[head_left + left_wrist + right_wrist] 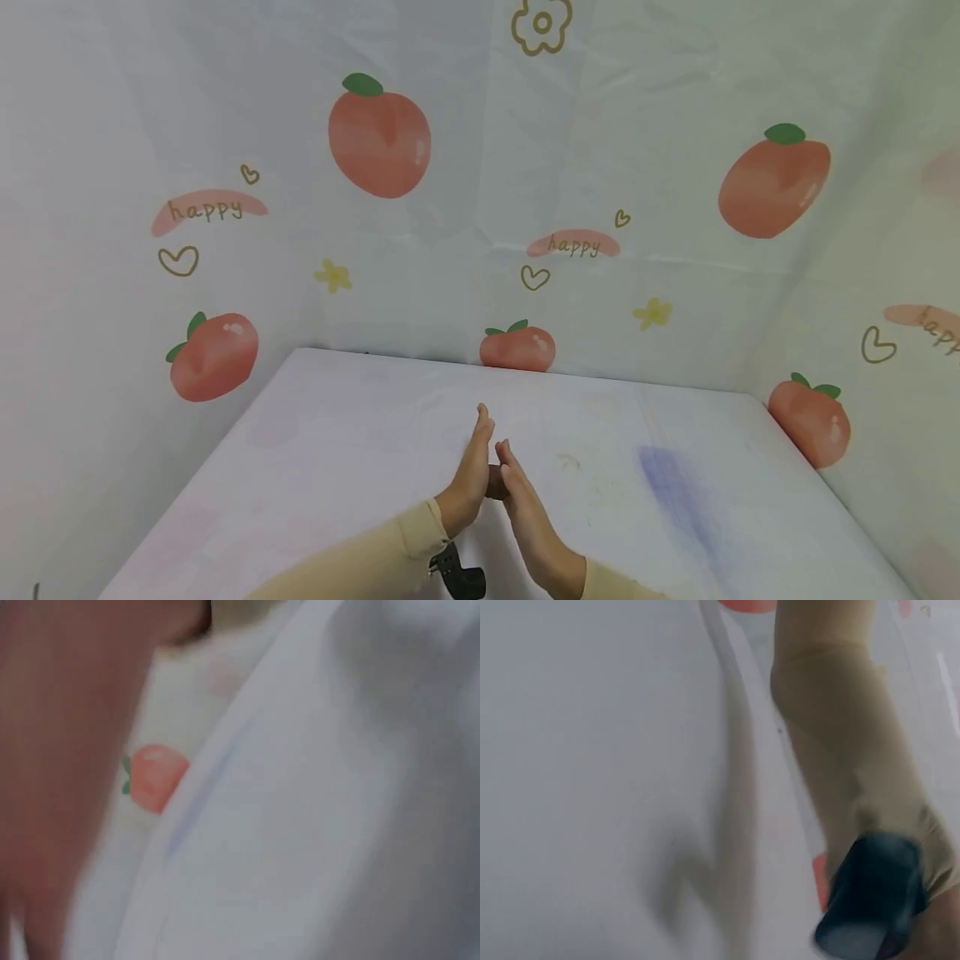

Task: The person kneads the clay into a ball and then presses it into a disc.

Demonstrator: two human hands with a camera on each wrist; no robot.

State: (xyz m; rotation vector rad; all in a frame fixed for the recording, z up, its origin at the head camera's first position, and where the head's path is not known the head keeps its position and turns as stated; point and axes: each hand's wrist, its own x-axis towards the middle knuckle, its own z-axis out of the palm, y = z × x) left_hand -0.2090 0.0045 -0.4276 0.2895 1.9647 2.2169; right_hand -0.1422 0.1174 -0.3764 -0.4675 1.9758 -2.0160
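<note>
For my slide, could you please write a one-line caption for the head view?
Left hand and right hand meet palm to palm, fingers straight, above a white table.

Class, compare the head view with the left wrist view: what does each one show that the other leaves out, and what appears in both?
Only the head view shows the left hand and right hand pressed together with straight fingers, beige sleeves, and a blue smear on the table. Only the left wrist view shows a blurred close-up of skin. Both show the white table and the peach-print backdrop.
</note>
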